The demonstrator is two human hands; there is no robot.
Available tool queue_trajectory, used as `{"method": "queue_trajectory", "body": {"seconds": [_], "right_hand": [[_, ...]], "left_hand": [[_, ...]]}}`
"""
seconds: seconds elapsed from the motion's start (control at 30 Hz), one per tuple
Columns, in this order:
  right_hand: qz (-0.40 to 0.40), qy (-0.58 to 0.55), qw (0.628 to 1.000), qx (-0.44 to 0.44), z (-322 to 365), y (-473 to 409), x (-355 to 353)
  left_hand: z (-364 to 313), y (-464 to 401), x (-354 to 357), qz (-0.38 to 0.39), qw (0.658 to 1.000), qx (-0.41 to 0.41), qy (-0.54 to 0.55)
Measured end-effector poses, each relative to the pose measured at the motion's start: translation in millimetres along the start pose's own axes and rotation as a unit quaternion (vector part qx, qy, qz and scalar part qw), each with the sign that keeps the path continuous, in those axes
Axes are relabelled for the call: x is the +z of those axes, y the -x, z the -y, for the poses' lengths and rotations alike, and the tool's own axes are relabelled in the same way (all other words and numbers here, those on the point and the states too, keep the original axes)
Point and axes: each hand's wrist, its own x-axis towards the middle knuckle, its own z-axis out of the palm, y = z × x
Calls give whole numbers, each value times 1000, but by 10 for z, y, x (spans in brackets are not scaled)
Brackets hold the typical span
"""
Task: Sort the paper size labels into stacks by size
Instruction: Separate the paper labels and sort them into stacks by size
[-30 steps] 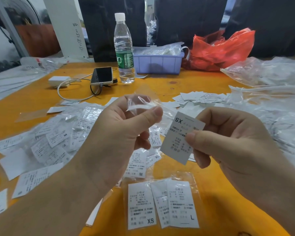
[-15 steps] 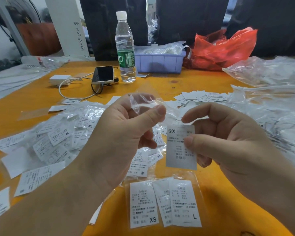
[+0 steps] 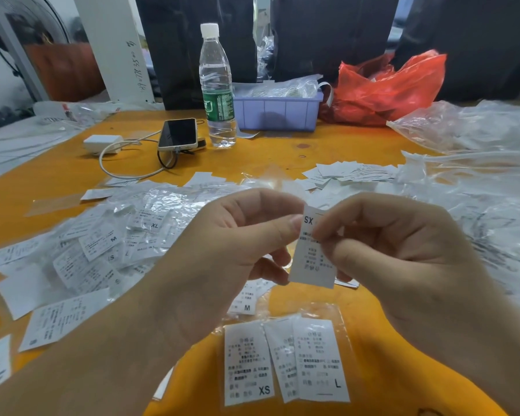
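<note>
Above the orange table (image 3: 282, 151), both hands hold one white paper label (image 3: 312, 265), printed XS and turned upside down. My left hand (image 3: 222, 250) pinches its top left corner with thumb and forefinger. My right hand (image 3: 403, 250) pinches its upper right edge. Below it, three labels lie side by side in clear plastic, with an XS label (image 3: 246, 361) at the left and an L label (image 3: 318, 355) at the right. An M label (image 3: 245, 301) lies under my left hand. A loose pile of mixed labels and clear sleeves (image 3: 102, 244) spreads to the left. A small stack of labels (image 3: 351, 172) sits further back.
A water bottle (image 3: 216, 85), a phone (image 3: 177, 135) and a white charger (image 3: 101, 143) with its cable stand at the back. Behind them are a purple tray (image 3: 276, 111) and a red plastic bag (image 3: 388, 88). Crumpled clear plastic bags (image 3: 478, 175) cover the right side.
The label has swung from tilted to nearly upright. My hands have come together, and my left thumb and forefinger, which held a clear sleeve, now pinch the label's corner.
</note>
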Motion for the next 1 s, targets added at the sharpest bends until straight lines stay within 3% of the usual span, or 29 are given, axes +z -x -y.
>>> {"method": "queue_trajectory", "body": {"seconds": [0.2, 0.37, 0.63, 1.0], "right_hand": [[-4, -16, 1000, 3, 39, 12, -6], [1, -98, 995, 28, 55, -4, -46], [52, -96, 992, 55, 56, 2, -16], [52, -103, 990, 83, 33, -28, -21]], "left_hand": [[-7, -16, 23, -39, 999, -3, 18], [-28, -13, -9, -76, 997, 13, 22], [-23, -14, 8, -53, 998, 20, 4], [-48, -8, -7, -69, 997, 31, -15]]}}
